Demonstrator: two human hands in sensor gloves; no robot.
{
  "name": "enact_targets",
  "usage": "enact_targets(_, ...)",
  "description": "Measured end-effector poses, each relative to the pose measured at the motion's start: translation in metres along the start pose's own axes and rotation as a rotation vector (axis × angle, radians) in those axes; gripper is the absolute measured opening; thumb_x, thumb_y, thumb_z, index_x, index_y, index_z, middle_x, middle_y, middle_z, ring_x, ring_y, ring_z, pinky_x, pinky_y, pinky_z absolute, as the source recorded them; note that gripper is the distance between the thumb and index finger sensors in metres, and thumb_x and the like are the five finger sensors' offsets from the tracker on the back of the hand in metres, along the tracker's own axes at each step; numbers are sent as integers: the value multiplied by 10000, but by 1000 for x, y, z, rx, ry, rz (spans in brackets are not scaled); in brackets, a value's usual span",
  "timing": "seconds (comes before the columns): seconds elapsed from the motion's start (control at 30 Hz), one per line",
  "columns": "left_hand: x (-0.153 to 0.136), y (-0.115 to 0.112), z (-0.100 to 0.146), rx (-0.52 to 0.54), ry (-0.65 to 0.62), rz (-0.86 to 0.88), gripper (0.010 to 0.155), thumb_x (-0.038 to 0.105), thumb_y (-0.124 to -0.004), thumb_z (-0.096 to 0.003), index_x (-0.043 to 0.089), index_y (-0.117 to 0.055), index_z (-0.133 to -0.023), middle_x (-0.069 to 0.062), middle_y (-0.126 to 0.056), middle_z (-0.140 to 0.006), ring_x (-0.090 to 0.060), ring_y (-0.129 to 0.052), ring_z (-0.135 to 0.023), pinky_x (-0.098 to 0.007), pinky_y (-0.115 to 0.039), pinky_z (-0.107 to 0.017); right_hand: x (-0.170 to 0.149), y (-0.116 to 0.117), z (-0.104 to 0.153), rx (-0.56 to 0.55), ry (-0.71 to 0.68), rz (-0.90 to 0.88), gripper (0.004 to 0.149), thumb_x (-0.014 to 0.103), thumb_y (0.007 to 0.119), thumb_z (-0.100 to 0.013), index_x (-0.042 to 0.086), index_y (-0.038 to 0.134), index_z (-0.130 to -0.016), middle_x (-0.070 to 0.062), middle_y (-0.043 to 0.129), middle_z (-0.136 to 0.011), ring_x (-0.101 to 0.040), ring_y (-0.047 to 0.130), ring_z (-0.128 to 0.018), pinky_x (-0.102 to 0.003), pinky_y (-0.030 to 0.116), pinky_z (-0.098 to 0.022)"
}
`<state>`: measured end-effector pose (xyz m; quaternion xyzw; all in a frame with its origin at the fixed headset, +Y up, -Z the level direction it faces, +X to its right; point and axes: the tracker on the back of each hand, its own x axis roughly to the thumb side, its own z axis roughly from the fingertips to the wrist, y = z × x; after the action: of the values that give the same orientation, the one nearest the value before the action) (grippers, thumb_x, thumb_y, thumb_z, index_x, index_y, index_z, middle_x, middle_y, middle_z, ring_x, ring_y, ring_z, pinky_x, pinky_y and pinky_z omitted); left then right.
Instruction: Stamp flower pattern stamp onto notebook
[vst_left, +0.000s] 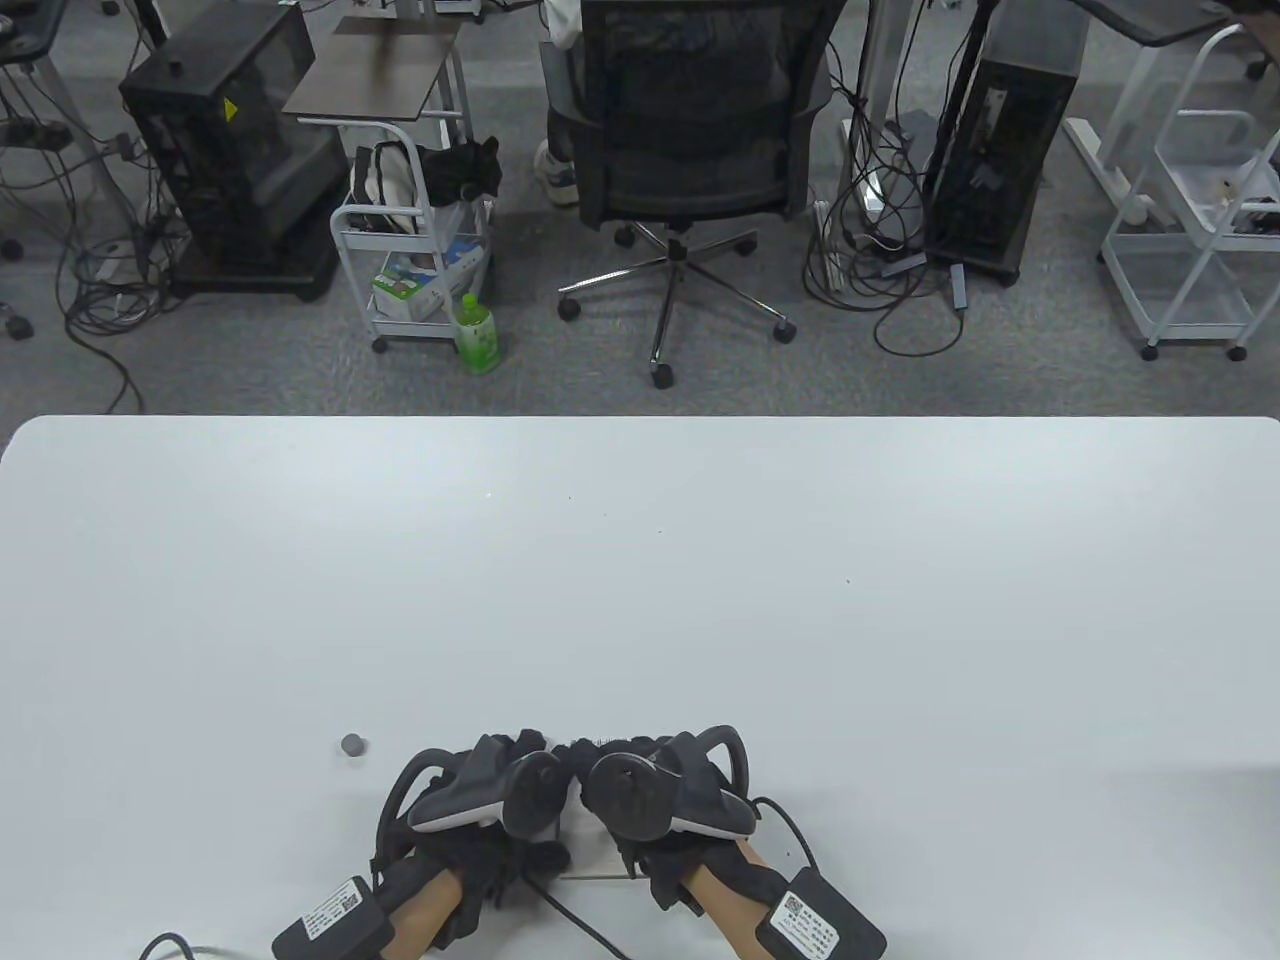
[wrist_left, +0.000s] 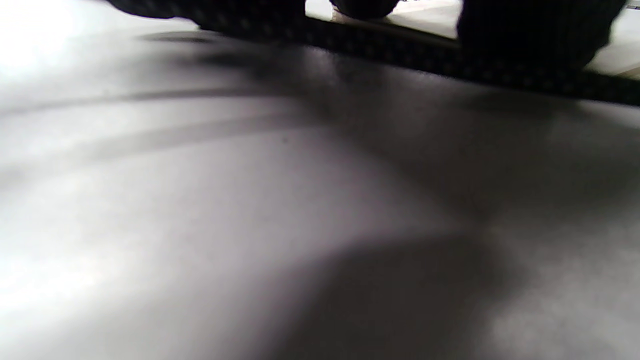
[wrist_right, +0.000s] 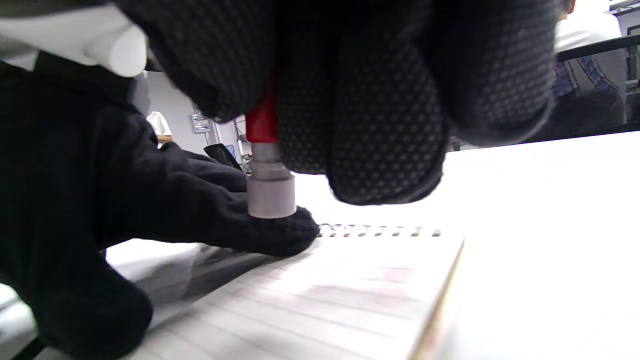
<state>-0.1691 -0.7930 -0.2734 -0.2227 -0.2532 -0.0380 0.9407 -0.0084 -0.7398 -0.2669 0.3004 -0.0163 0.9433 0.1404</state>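
Observation:
A spiral-bound lined notebook (wrist_right: 350, 295) lies open on the white table, mostly hidden under both hands in the table view (vst_left: 590, 860). My right hand (vst_left: 640, 790) grips a stamp (wrist_right: 270, 192) with a red body and grey round head, held upright a little above the page. My left hand (vst_left: 500, 800) rests flat on the notebook's left side; its fingers (wrist_right: 210, 215) lie behind the stamp. Faint pink marks (wrist_right: 380, 280) show on the page. In the left wrist view the notebook's dark edge (wrist_left: 450, 65) lies under my fingers.
A small grey cap (vst_left: 352, 745) lies on the table (vst_left: 700, 600) left of my left hand. Beyond the table's far edge stand an office chair (vst_left: 690, 150), a white cart (vst_left: 420, 250) and computer towers.

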Motion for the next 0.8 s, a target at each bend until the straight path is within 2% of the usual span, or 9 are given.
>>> enact_targets(0.2,0,0,0,0,5,1,895,628,-686,-358,227,-327,-1073,-178,-298,-1123,-475,-373,-989,-654,-427,-663,-12,4,9,30,15,3,473,267,854,-392,138,837,-846,-176,940,-651,-308,1064,-436,-523,851,-426)
enact_targets(0.47,1,0,-1,-1,7,1,894,627,-685,-358,228,-326,-1073,-178,-297,-1123,-477,-371,-990,-656,-426,-664,-11,14,7,51,3,36,476,268,854,-392,146,832,-852,-170,937,-662,-311,1060,-449,-527,845,-433)
enact_targets(0.8,1,-1,-1,-1,6,0,895,627,-684,-358,226,-326,-1073,-177,-298,-1122,-478,-372,-988,-655,-427,-664,-9,16,6,64,1,24,477,269,854,-393,150,830,-854,-169,935,-667,-312,1060,-454,-529,842,-438)
